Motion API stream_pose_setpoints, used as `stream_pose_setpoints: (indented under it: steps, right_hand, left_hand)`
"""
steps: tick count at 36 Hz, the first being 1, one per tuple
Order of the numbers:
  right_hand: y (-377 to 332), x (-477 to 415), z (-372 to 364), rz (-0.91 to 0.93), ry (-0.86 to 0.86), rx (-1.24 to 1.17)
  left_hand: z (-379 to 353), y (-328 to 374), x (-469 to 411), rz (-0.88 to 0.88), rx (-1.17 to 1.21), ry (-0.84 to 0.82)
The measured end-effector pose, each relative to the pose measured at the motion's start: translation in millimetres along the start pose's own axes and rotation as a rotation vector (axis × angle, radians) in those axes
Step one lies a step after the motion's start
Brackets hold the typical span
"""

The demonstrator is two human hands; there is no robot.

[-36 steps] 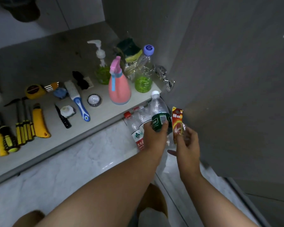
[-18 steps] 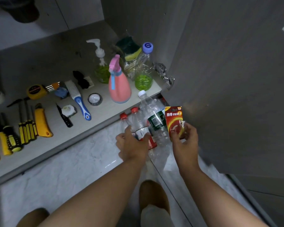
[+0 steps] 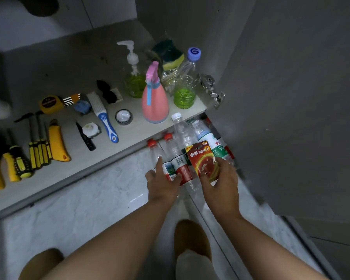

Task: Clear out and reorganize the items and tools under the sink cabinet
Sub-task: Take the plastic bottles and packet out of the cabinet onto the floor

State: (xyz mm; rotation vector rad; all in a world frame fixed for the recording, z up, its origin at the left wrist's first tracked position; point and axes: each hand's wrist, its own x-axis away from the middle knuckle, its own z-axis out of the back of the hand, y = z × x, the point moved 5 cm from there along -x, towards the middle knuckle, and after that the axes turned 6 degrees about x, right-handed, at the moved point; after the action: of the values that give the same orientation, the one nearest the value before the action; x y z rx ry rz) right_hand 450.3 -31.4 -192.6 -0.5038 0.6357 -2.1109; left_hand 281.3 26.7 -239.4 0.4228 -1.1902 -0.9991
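Grey laminate of the open cabinet door (image 3: pixel 291 98) fills the right side, swung out so that the inside can be reached. The pale tiled floor (image 3: pixel 79 201) runs across the near part. Beyond it lies the light wooden cabinet floor (image 3: pixel 79 170), the place this task is about.

On the left of this board the tools lie flat in a row: screwdrivers (image 3: pixel 38 150), a yellow utility knife (image 3: pixel 58 142), a tape measure (image 3: pixel 49 102) and a blue and white brush (image 3: pixel 103 116). I judge this is sorting by kind, so each can be taken without moving the others. At the far right corner the cleaning things stand upright together: a pink spray bottle (image 3: pixel 155 102), a pump bottle (image 3: pixel 134 83) with green liquid and a purple-capped bottle (image 3: pixel 185 93), with a sponge (image 3: pixel 170 55) behind them.

The water bottles (image 3: pixel 182 136) are on the tiles just in front of the board's right end, close beside the door, probably parked outside until a place is free.

The left hand (image 3: pixel 162 182) rests on two red-capped ones, with the index finger stretched and the thumb on a label, not closed round either. It seems to steady them. The right hand (image 3: pixel 220 184) pinches a red battery pack (image 3: pixel 202 158) between thumb and fingers, above the bottles, so its printed face is toward the person. I think it goes on the board next, and the crowded bottles could tip.
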Motion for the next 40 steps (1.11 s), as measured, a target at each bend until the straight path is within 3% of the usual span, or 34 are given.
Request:
stream_pose_setpoints:
  steps: [10,17,20,24,32,40]
  right_hand:
    - [-41,-17,1,0.138,0.062,0.083]
    - [-70,-48,0,0.15,0.106,0.083]
    - [-89,-46,3,0.259,0.156,0.151]
    - [-105,-10,-24,0.408,0.045,0.31]
    - [-93,2,-67,0.401,-0.091,0.612]
    - [-100,4,-75,0.383,-0.122,0.626]
  left_hand:
    - [11,-1,-5,-0.027,0.021,-0.001]
    - [21,-2,-6,-0.05,0.161,-0.127]
    - [27,-4,-6,-0.095,0.151,-0.144]
    - [33,-6,-7,-0.125,0.09,-0.167]
    - [46,-35,-6,0.078,0.103,-0.224]
    - [56,-23,3,0.046,0.204,-0.34]
